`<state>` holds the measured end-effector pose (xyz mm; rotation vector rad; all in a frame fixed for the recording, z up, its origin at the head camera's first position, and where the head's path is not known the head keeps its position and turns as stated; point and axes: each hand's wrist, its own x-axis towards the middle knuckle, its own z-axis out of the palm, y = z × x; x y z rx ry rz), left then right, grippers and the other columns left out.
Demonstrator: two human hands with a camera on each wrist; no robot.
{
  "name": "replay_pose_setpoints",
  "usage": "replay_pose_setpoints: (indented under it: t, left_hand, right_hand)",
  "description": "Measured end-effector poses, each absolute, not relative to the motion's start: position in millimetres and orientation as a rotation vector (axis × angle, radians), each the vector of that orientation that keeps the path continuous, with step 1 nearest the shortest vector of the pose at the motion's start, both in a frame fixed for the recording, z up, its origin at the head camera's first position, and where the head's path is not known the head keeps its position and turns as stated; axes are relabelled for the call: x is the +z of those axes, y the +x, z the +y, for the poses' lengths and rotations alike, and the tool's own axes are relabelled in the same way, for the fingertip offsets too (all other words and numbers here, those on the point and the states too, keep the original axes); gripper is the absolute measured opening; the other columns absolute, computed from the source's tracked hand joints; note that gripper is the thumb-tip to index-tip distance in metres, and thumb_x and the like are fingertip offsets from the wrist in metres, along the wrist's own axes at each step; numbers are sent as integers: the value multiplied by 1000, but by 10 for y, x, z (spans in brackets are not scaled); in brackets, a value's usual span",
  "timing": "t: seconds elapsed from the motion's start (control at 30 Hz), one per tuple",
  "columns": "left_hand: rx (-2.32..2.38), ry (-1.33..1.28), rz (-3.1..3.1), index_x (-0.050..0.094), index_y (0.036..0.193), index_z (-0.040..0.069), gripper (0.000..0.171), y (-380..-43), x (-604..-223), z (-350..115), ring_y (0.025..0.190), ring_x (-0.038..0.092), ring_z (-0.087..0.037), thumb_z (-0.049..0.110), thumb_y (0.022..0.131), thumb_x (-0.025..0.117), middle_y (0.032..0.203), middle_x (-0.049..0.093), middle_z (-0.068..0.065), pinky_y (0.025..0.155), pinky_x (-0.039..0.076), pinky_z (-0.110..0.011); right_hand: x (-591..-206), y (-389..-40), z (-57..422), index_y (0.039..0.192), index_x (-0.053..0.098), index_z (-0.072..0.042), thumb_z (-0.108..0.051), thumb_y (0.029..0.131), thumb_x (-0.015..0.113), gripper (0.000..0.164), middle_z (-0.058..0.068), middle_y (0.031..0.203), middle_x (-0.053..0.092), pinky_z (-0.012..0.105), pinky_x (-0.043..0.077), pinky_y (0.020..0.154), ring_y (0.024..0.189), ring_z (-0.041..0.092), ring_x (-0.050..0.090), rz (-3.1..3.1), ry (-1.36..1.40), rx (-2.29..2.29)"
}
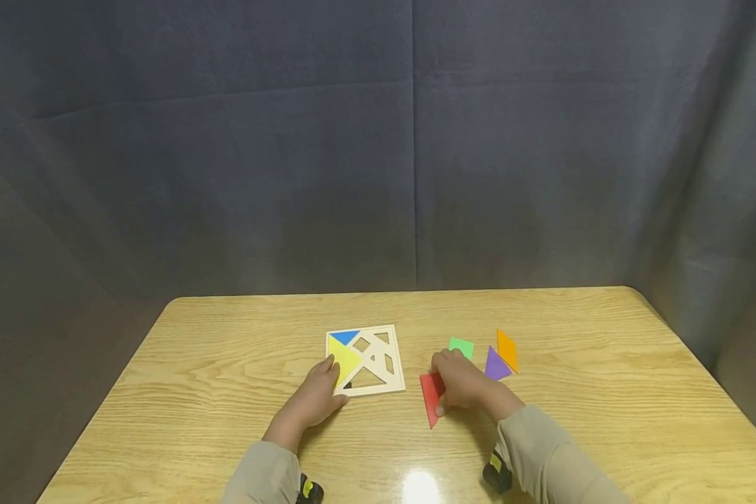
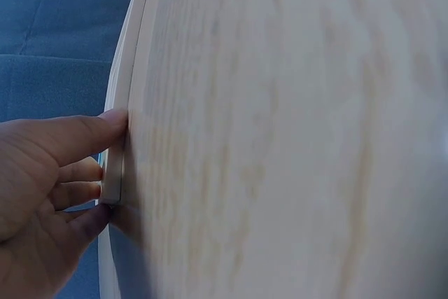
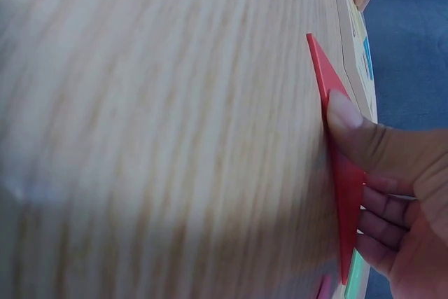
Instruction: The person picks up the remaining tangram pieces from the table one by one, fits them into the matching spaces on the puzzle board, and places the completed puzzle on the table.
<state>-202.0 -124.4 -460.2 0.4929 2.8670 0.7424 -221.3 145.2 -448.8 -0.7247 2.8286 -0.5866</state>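
Observation:
A wooden tangram board [image 1: 400,364] lies flat on the table, with a yellow triangle [image 1: 345,358] and a blue triangle [image 1: 344,337] set in its left side. My left hand [image 1: 315,395] grips the board's near left corner; in the left wrist view its thumb and fingertips meet the board's edge. Over a red triangle [image 1: 431,399], my right hand [image 1: 463,381] pinches the piece, the thumb on its near side in the right wrist view. Part of the red triangle is hidden under that hand. Several cut-out slots in the board show bare wood beneath.
Beyond the right hand lies a green piece [image 1: 463,346], partly covered. To its right are a purple triangle [image 1: 496,365] and an orange parallelogram [image 1: 507,350], close together. Behind the wooden table [image 1: 227,350] hangs a dark curtain [image 1: 327,175].

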Motion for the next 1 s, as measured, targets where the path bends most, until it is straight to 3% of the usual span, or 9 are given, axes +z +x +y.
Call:
replay_pose_setpoints:
  t: [0.57, 0.8, 1.0]
  left_hand:
    - [777, 491, 2864, 36, 123, -15, 59, -1991, -4572, -1251, 121, 25, -38, 18, 80, 61, 134, 24, -27, 99, 25, -44]
    - [754, 501, 2866, 36, 123, -13, 61, -2001, -4571, -1272, 121, 26, -37, 22, 80, 61, 134, 25, -25, 99, 25, -44]
    - [749, 499, 2867, 37, 125, -11, 61, -2012, -4580, -1295, 121, 27, -37, 24, 80, 60, 134, 26, -23, 98, 26, -44]
  right_hand:
    - [-4497, -2157, 1505, 86, 52, -8, -10, 46, 82, 50, 0, 79, 42, 31, 35, 66, 77, 18, 38, 2826, -717, -766]
    - [-4514, -2190, 1560, 81, 51, -8, -4, 53, 78, 39, -1, 79, 46, 32, 38, 69, 75, 15, 41, 2793, -695, -859]
    - [-4484, -2191, 1605, 77, 49, -7, 0, 63, 72, 28, 1, 69, 44, 28, 37, 59, 66, 16, 41, 2727, -651, -930]
